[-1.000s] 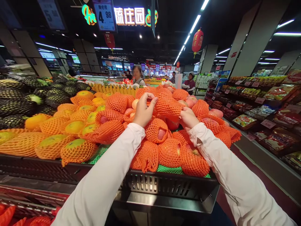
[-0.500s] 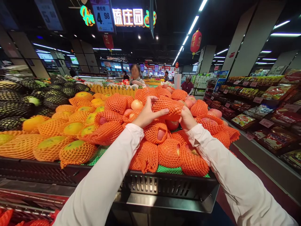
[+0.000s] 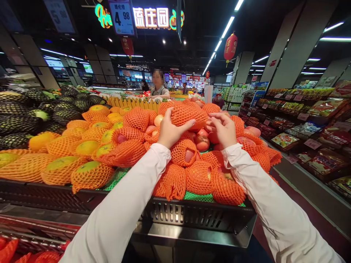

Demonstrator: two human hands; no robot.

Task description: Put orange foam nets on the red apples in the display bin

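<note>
My left hand [image 3: 174, 128] is wrapped around an orange foam fruit net [image 3: 189, 116], with the thumb along its near side. The net bulges like a whole fruit, most likely one of the apples, but the mesh hides it. Just off the net's right end, my right hand [image 3: 222, 128] has its fingers bent and apart; I see nothing in them. Under both hands lies a heap of red apples [image 3: 203, 142], many in the same orange nets, such as this netted apple [image 3: 197, 178] near the front.
Yellow-green oranges [image 3: 87, 148] in lighter nets fill the left side, with dark netted produce [image 3: 19, 117] beyond. A black crate edge [image 3: 192, 213] runs along the front. Packaged goods stand on shelves [image 3: 309, 124] at right. A person [image 3: 159, 87] is behind the display.
My right hand has come off the net's right end and its fingers have spread. The net, still in my left hand, has shifted slightly left and up.
</note>
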